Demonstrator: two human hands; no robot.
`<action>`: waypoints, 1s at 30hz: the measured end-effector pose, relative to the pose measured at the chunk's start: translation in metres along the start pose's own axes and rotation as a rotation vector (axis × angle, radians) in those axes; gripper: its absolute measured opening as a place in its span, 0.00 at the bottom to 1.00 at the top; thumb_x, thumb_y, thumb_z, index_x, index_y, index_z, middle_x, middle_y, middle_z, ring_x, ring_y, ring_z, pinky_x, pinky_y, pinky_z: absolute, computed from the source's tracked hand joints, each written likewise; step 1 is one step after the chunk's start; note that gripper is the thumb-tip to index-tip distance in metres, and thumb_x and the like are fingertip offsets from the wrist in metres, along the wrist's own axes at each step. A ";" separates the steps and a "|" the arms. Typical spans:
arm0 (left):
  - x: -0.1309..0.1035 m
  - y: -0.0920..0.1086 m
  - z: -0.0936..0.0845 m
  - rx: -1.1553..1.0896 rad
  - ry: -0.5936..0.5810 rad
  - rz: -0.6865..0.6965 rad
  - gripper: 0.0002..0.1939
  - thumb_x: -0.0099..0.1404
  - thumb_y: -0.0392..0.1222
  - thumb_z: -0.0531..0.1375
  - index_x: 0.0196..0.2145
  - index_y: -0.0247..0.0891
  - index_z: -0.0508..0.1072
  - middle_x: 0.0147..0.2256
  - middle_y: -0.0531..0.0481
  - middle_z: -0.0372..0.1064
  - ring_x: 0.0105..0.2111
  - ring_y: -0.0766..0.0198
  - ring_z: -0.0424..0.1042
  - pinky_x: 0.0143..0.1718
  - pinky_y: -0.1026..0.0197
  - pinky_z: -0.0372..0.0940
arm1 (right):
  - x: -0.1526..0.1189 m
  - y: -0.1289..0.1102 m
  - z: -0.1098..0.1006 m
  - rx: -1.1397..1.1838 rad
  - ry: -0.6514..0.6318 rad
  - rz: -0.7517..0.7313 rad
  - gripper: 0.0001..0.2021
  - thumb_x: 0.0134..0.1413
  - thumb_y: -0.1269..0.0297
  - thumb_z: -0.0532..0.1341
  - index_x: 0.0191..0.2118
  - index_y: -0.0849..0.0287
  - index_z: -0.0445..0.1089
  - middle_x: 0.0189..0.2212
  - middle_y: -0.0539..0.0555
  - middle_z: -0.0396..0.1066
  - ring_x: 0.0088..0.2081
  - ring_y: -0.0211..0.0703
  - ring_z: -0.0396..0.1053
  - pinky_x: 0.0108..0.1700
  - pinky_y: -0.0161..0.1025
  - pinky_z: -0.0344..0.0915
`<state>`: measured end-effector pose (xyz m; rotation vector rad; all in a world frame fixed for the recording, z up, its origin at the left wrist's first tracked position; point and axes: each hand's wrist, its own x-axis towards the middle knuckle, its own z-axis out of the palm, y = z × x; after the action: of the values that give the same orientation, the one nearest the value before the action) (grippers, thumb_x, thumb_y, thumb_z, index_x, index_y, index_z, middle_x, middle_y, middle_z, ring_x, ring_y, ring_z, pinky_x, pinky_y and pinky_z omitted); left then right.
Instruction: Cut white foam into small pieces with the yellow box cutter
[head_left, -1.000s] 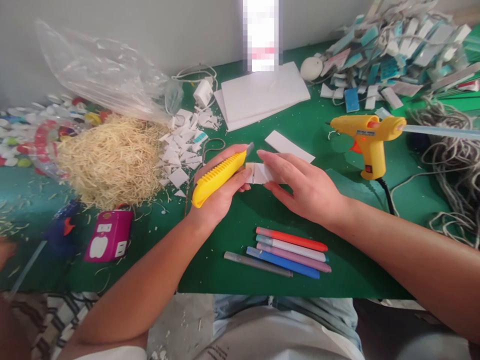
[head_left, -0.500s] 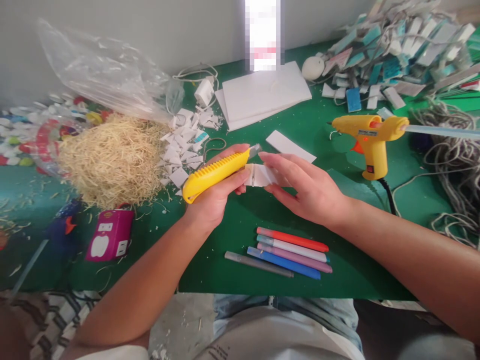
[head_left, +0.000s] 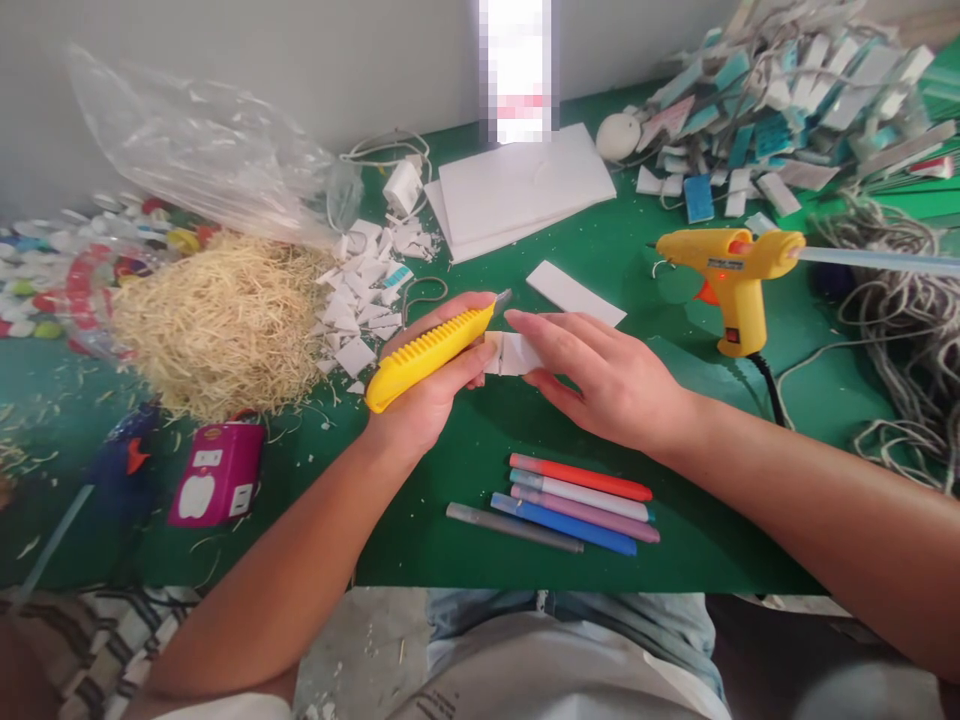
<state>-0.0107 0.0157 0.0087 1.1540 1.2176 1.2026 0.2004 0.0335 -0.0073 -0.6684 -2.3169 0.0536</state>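
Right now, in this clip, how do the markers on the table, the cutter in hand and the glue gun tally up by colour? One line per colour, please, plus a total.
Yellow: 2 (cutter, glue gun)
Red marker: 1
White marker: 1
Pinkish-purple marker: 1
Blue marker: 1
Grey marker: 1
Total: 7

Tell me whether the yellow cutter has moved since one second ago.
Yes, slightly: the rear end of the yellow cutter has swung left, closer to the magenta box.
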 end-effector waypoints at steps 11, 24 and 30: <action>-0.002 -0.001 -0.001 0.316 0.032 0.165 0.21 0.61 0.47 0.71 0.51 0.47 0.80 0.32 0.54 0.76 0.26 0.66 0.71 0.33 0.61 0.73 | -0.003 -0.002 -0.001 -0.011 -0.083 0.137 0.25 0.67 0.70 0.55 0.67 0.61 0.59 0.51 0.60 0.77 0.50 0.48 0.75 0.48 0.44 0.77; -0.008 -0.009 -0.009 0.428 0.126 0.357 0.15 0.69 0.58 0.63 0.40 0.44 0.77 0.27 0.53 0.73 0.22 0.67 0.68 0.27 0.62 0.66 | -0.004 0.003 0.004 -0.034 -0.202 0.348 0.28 0.63 0.65 0.57 0.68 0.60 0.61 0.48 0.60 0.78 0.45 0.51 0.75 0.39 0.43 0.75; -0.009 0.000 -0.005 0.600 0.061 0.322 0.14 0.68 0.51 0.64 0.47 0.43 0.78 0.34 0.52 0.78 0.30 0.63 0.75 0.39 0.62 0.71 | -0.004 0.002 0.005 -0.041 -0.212 0.355 0.28 0.62 0.66 0.58 0.68 0.62 0.62 0.48 0.61 0.78 0.45 0.51 0.76 0.40 0.42 0.75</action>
<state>-0.0152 0.0061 0.0086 1.8203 1.5358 1.1377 0.2004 0.0342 -0.0134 -1.1373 -2.3752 0.2511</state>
